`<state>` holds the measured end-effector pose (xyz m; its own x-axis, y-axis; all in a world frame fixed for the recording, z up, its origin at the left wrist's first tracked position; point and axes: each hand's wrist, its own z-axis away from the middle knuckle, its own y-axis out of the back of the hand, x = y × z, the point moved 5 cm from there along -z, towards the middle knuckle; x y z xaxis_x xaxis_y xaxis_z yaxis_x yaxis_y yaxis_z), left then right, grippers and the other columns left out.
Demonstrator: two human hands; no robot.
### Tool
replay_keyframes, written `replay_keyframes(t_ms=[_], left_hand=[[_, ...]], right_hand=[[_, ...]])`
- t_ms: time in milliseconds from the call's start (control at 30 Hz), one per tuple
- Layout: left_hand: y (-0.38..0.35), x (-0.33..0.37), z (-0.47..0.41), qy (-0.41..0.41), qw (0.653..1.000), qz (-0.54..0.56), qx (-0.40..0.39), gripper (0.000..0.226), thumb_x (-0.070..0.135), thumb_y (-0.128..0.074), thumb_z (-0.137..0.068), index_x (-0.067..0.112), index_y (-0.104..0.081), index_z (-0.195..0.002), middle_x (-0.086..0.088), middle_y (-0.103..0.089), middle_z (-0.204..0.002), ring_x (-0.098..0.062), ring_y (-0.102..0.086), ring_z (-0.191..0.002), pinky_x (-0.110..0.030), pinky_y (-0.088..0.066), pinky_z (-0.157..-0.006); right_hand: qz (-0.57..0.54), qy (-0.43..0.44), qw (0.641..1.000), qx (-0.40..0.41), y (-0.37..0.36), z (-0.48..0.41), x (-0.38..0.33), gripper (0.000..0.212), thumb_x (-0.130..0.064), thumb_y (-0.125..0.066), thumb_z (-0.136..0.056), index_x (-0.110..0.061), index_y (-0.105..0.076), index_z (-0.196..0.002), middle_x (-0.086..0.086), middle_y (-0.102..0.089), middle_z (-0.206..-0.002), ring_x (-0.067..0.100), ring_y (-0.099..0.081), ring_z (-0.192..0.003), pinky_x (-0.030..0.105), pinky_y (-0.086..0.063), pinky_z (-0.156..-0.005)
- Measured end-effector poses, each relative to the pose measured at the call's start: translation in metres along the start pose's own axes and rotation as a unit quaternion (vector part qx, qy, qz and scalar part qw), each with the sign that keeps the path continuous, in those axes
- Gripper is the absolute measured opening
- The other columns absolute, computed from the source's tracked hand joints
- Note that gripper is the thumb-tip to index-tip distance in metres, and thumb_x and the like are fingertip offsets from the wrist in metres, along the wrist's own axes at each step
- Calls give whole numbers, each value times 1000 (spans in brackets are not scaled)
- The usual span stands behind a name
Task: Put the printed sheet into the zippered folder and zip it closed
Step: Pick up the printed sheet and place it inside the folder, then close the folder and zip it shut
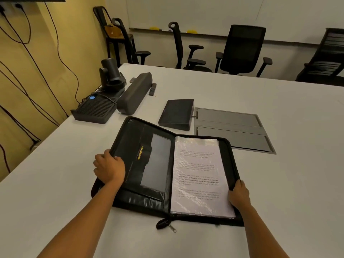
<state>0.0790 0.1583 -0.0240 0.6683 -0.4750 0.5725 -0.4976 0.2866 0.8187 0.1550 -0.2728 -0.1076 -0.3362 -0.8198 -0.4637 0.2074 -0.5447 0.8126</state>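
Note:
A black zippered folder [149, 164] lies open on the white table [55, 183]. Its left cover is raised off the table. The printed sheet [200, 175], inside a shiny clear sleeve, lies flat on the right half. My left hand [108, 167] grips the outer edge of the raised left cover. At the folder's right edge, my right hand [239, 195] rests with its fingers on the sheet's lower right corner. The zipper pull [166, 224] hangs out at the near edge by the spine.
Behind the folder are a dark tablet [176, 113] and a grey cable hatch [232, 127] set into the table. A speaker bar [135, 93], a camera [111, 75], a black box [93, 110] and a remote [152, 89] stand far left. Office chairs [243, 49] line the far side.

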Motion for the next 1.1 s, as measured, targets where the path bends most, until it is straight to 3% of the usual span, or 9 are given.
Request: replay_keyframes(t_ms=[167,400,667,800,933,1100], left_hand=[[24,23,7,-29,999,26,-29,44,11,-51,-93,6,-44,-136,-20,-42,-130,-38,-48,-114,-49,-46,-88],[55,67,25,-76,991,31,-106,40,15,-48,-96,6,-46,-134,-18,-42,-133,-37,-53,-111,-44,-47,-89],[68,110,94,-187,960,84,-190,31,12,-45,-92,2,-54,-120,-21,-50,-120,-35,-55,-102,-40,-47,-84],[62,124,138,-221,942,104,-231,29,15,-44,-94,0,-54,-117,-22,-52,-118,-36,-58,-101,-45,-50,-84],[51,131,168,-246,929,114,-253,39,22,-47,-95,12,-46,-133,-13,-48,-132,-28,-56,-110,-36,-49,-88],[33,132,199,-278,916,124,-260,49,29,-49,-95,21,-35,-141,-5,-44,-142,-24,-54,-119,-35,-48,-91]], right_hand=[[10,18,999,-26,-5,2,6,58,-6,-40,-94,4,-14,-145,18,-14,-155,35,-22,-141,45,-23,-117],[33,36,998,-30,-12,21,16,60,-12,-42,-95,2,-13,-146,18,-8,-157,32,-14,-144,41,-18,-118],[44,54,996,-47,-15,47,30,61,-17,-45,-96,0,-15,-146,17,-6,-157,30,-13,-145,38,-18,-117],[54,54,994,-73,-11,56,32,60,-21,-45,-96,-2,-17,-145,17,-9,-157,30,-15,-145,37,-18,-116],[-45,77,992,-88,2,65,18,49,-15,-49,-95,4,-34,-138,20,-40,-144,32,-41,-131,34,-36,-104],[-220,132,962,-99,31,86,-19,51,-29,-43,-98,-10,-31,-144,10,-34,-150,27,-35,-137,39,-32,-112]])
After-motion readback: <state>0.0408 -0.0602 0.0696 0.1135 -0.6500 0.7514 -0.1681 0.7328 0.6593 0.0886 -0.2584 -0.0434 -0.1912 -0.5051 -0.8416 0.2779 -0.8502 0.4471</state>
